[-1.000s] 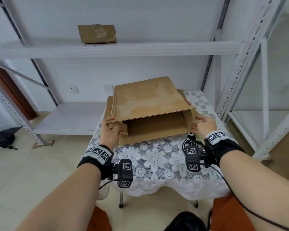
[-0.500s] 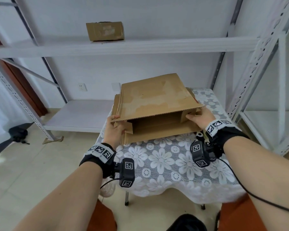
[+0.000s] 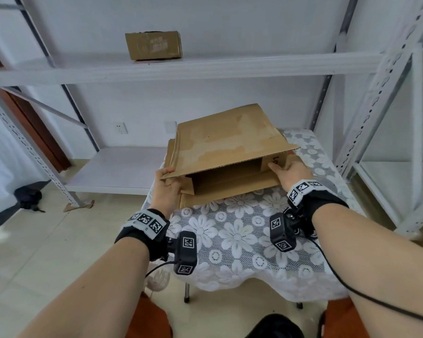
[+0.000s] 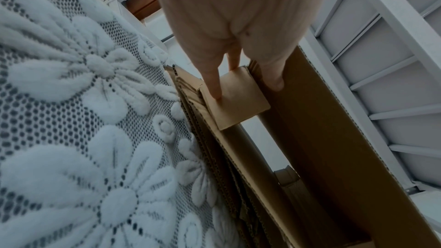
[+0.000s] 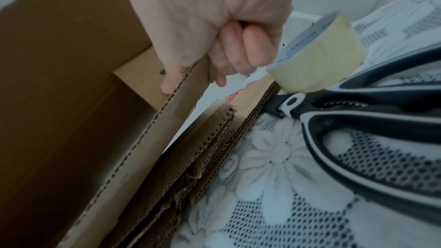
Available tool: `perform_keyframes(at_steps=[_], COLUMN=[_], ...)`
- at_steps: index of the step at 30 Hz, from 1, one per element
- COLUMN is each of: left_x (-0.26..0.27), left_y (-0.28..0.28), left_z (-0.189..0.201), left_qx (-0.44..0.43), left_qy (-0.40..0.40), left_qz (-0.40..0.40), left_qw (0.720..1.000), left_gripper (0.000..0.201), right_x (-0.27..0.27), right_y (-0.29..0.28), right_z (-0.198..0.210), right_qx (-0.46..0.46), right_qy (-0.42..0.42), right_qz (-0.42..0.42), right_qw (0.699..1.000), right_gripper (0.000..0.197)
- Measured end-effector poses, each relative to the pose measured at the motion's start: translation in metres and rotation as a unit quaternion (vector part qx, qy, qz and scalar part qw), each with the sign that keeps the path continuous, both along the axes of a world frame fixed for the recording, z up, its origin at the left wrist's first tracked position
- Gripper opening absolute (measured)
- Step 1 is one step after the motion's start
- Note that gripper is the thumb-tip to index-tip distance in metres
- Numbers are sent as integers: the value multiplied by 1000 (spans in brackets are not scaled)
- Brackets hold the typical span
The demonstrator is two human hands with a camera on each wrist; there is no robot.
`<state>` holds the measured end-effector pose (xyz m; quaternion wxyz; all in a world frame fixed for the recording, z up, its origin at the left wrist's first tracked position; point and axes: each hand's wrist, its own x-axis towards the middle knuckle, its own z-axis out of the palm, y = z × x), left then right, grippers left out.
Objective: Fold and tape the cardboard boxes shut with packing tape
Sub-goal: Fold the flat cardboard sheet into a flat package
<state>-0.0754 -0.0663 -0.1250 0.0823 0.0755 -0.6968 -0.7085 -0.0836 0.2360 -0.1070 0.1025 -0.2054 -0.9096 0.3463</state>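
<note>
A brown cardboard box lies half-opened on a stack of flattened boxes on the small table. My left hand pinches its near left corner, thumb on the top panel. In the left wrist view my left hand has straight fingers on the small side flap. My right hand grips the right side flap; the right wrist view shows this hand with its thumb inside and fingers curled round the flap edge. A roll of beige packing tape stands just right of that hand.
Black-and-white scissors lie on the lace floral tablecloth beside the tape. White metal shelving stands behind and to the right. A small closed cardboard box sits on its upper shelf. A dark bundle lies on the floor at left.
My right hand has moved from the table beside the box onto the right side flap. The top panel has lifted and the box's mouth is taller. My left hand keeps its hold.
</note>
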Motion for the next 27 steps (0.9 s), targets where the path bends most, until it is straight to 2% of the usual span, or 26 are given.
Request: perform_keyframes(at_steps=[2, 3, 5, 6, 9, 10, 12, 14, 18, 22, 25, 27], left_x=[1, 1, 2, 2, 0, 0, -1, 0, -4, -7, -12, -16], left_y=[-2, -2, -2, -1, -1, -1, -1, -2, -9, -13, -13, -14], left_z=[3, 3, 4, 3, 2, 2, 1, 1, -7, -14, -19, -23], left_qx=[-15, -34, -64, -70, -86, -88, -80, -75, -77, -70, -94, -99], left_qy=[7, 10, 12, 11, 14, 17, 18, 12, -1, -24, -34, -30], left_qz=[-11, -18, -26, -26, -12, -12, -12, -15, -6, 11, 19, 28], left_qw=[1000, 999, 998, 997, 996, 996, 997, 997, 997, 997, 995, 994], left_gripper=[32, 31, 33, 33, 33, 33, 38, 48, 70, 74, 77, 78], right_x=[-5, -6, -11, -15, -22, -23, -24, -24, -21, -20, -24, -21], right_y=[4, 6, 9, 11, 12, 13, 12, 12, 11, 7, 4, 0], right_z=[-2, -2, -2, -2, -3, -3, -4, -3, -3, -5, -11, -10], right_qx=[-8, -15, -25, -21, -4, -9, -64, -109, -98, -67, -61, -48], right_qy=[4, 7, 16, 15, 10, 13, 39, 52, 46, 14, 24, 30], right_qz=[-8, -10, -8, 0, 26, 25, 11, 11, 67, 92, 84, 82], right_qw=[1000, 1000, 1000, 1000, 1000, 1000, 997, 993, 992, 993, 994, 995], right_gripper=[47, 52, 77, 78, 54, 57, 86, 100, 89, 80, 95, 85])
